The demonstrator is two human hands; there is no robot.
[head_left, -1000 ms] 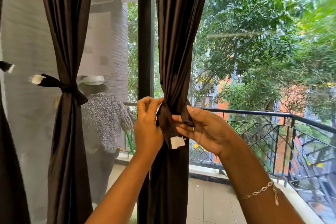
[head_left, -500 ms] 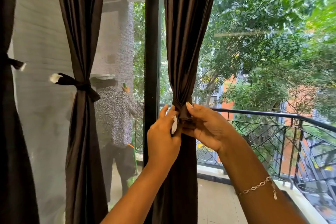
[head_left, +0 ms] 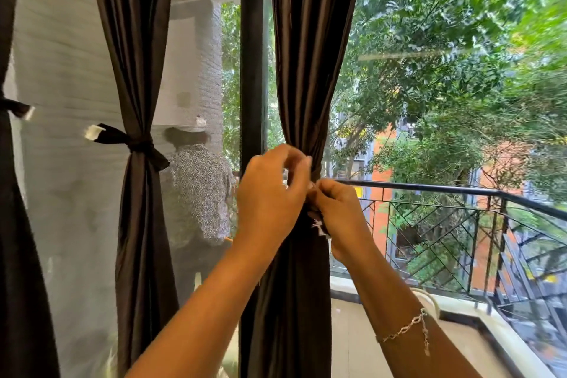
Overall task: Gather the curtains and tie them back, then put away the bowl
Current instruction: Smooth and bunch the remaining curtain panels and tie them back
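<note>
right hand (head_left: pixel 340 218): fingers pinched together on the loose end of the tie-back (head_left: pixel 319 225), right at the front of the gathered curtain (head_left: pixel 310 77). A frayed pale tip of the strap pokes out just under the knuckles.

left hand (head_left: pixel 270 193): curled up against the left side of the same bunch, fingertips bent in toward the tie. Can't tell if it's actually clamping fabric or just resting there, the fingers hide the contact.

what changed: half a second ago the right hand lay flatter over the knot with the fingers stretched out, and the white tag showed between the two hands. Now that hand sits lower and is balled up tight, the tag peeks out beneath it instead, and the left hand has come up higher. A second ago the strap was hanging loose and wide between the hands, so it's cinched way in since then.

curtain being tied: dark brown, kinda satiny, hanging just right of the black window post (head_left: pixel 251 70). It's squeezed into a narrow waist at hand height and spreads out again above and below.

other curtains: the middle curtain (head_left: pixel 135 40) to the left is tied already, with a knotted band (head_left: pixel 135 143) and a white-tipped tail sticking out left. A third one at the far left edge has a band too.

extras: thin bracelet (head_left: pixel 405 328) on the right wrist. Through the glass there's a balcony railing (head_left: pixel 460 193) and trees.
</note>
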